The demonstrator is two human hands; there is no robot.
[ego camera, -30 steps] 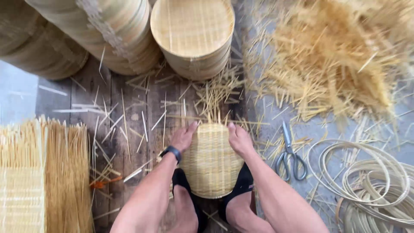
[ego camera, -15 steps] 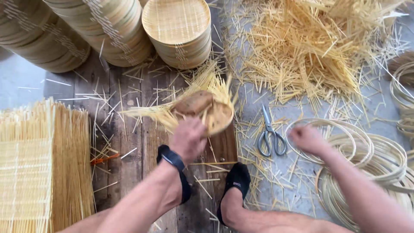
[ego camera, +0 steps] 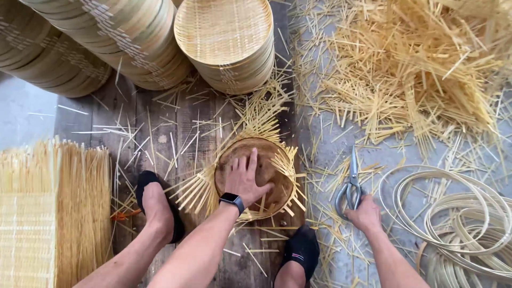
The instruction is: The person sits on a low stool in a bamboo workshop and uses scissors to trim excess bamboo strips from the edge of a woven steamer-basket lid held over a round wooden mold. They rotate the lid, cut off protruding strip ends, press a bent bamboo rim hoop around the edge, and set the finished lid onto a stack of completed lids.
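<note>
My left hand (ego camera: pixel 245 179), with a dark watch on the wrist, presses flat with spread fingers on a round brown disc (ego camera: pixel 266 169). The disc lies on a woven bamboo mat (ego camera: pixel 200 189) whose loose strips stick out all around it. My right hand (ego camera: pixel 366 214) closes around the handles of a pair of metal scissors (ego camera: pixel 351 184) lying on the grey floor, blades pointing away from me. My two feet in dark socks rest on the wooden boards either side of the mat.
Stacks of woven bamboo baskets (ego camera: pixel 226 40) stand at the far side. A big heap of cut bamboo strips (ego camera: pixel 410 80) lies far right, coiled bamboo hoops (ego camera: pixel 458 213) near right, flat woven sheets (ego camera: pixel 37 213) at left.
My left hand has flattened onto the brown disc over the mat. My right hand has moved from the hoops to the scissors and closed on their handles. My feet shifted apart.
</note>
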